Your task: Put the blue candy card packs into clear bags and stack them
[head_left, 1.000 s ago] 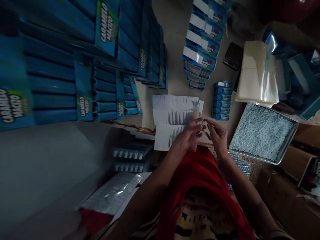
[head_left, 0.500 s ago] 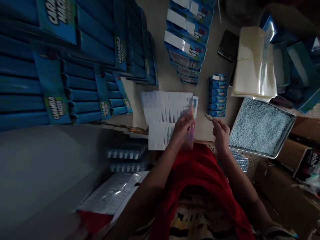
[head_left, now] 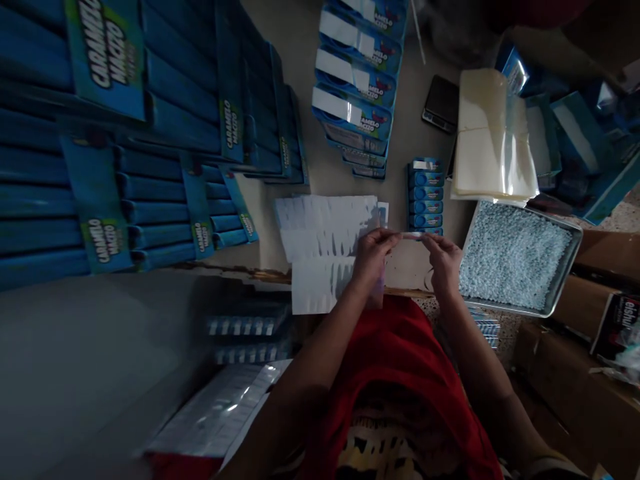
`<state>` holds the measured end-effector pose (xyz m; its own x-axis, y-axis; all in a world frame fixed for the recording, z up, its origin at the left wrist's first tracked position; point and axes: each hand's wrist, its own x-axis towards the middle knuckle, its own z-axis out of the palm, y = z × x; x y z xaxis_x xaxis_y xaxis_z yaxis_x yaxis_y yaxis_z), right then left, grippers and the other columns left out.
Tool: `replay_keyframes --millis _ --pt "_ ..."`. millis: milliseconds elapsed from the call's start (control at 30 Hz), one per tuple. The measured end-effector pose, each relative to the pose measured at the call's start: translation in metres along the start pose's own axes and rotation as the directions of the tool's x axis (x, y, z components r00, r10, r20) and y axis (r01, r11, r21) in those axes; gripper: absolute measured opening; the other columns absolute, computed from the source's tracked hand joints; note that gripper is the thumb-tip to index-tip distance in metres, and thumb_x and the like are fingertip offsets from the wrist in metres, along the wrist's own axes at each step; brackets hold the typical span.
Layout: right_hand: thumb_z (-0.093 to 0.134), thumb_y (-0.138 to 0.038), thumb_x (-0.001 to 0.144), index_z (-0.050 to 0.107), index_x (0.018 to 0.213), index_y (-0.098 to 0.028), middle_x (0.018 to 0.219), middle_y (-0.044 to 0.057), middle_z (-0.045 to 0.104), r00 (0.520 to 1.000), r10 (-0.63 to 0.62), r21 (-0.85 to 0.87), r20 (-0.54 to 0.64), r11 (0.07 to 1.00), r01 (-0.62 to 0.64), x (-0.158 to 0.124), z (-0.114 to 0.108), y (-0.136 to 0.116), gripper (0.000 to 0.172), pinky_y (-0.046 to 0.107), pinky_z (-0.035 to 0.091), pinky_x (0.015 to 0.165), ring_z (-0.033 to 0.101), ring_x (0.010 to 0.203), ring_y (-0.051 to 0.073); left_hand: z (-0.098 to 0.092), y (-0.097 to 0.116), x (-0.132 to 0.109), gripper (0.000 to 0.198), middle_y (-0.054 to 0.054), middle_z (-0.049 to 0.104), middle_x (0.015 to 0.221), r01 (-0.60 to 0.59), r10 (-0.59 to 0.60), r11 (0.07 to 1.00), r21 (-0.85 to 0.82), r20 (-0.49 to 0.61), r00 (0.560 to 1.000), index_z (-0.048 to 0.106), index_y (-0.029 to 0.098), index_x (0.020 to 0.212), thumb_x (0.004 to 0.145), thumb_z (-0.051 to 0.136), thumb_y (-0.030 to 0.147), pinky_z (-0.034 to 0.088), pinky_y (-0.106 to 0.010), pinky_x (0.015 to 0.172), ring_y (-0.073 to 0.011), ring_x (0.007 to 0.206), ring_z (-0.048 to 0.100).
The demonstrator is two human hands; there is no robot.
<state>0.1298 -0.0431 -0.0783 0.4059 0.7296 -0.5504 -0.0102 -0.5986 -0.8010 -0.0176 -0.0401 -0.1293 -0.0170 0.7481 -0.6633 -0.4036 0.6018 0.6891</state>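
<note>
My left hand [head_left: 371, 257] and my right hand [head_left: 442, 262] are raised over the table edge, each pinching one end of a thin pale strip [head_left: 411, 235] stretched between them. Under my left hand lie white sticker sheets [head_left: 323, 230] with many labels peeled off. Just beyond the strip stands a short stack of small blue packs [head_left: 425, 193]. A metal tray [head_left: 520, 257] full of small pale blue candies sits to the right of my right hand.
Stacks of blue "Caramelo Macizo" display boxes [head_left: 150, 133] fill the left. More blue boxes [head_left: 357, 100] stand at the back centre. A black scale [head_left: 440, 103] and clear bags [head_left: 493, 140] lie at the back right. Cardboard boxes [head_left: 575, 373] are at the right.
My hands had drawn apart, the right holding a small piece. Now they meet again higher up, both pinching the strip. The view has shifted slightly.
</note>
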Motion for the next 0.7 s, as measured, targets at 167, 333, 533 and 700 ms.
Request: replay_keyframes --millis 167,333,533,700 --pt "0.072 -0.047 0.085 0.083 0.095 -0.016 0.083 0.004 0.076 0.953 -0.283 -0.137 -0.109 0.954 0.267 0.049 0.020 -0.008 0.034 0.029 0.048 0.074 0.065 0.079 0.018 0.025 0.019 0.037 0.025 0.001 0.068 0.074 -0.208 0.232 0.957 0.202 -0.101 0.967 0.077 0.019 0.079 0.079 0.083 0.043 0.045 -0.027 0.075 -0.0156 0.076 0.060" --pt "0.064 -0.045 0.096 0.083 0.103 -0.018 0.086 0.007 0.077 0.916 -0.343 -0.500 -0.207 0.842 0.203 0.082 0.051 -0.020 0.033 0.031 0.046 0.076 0.067 0.078 0.021 0.038 0.029 0.080 0.021 0.000 0.069 0.076 -0.284 0.325 0.929 0.239 -0.154 0.933 0.074 0.018 0.079 0.082 0.081 0.038 0.046 -0.025 0.077 -0.0154 0.077 0.060" --pt "0.058 -0.038 0.102 0.080 0.113 -0.018 0.095 0.011 0.077 0.912 -0.321 -0.606 -0.256 0.788 0.108 0.099 0.073 -0.032 0.032 0.032 0.045 0.079 0.067 0.084 0.023 0.045 0.035 0.097 0.020 0.000 0.067 0.074 -0.283 0.322 0.930 0.233 -0.149 0.935 0.072 0.018 0.076 0.082 0.078 0.036 0.044 -0.025 0.074 -0.0143 0.073 0.057" --pt "0.058 -0.034 0.102 0.080 0.108 -0.018 0.099 0.011 0.078 0.890 -0.364 -0.583 -0.275 0.799 0.146 0.106 0.069 -0.034 0.028 0.032 0.044 0.079 0.067 0.086 0.023 0.056 0.040 0.104 0.018 0.000 0.070 0.072 -0.262 0.319 0.922 0.284 -0.178 0.931 0.074 0.017 0.074 0.084 0.079 0.031 0.044 -0.026 0.073 -0.0161 0.074 0.061"
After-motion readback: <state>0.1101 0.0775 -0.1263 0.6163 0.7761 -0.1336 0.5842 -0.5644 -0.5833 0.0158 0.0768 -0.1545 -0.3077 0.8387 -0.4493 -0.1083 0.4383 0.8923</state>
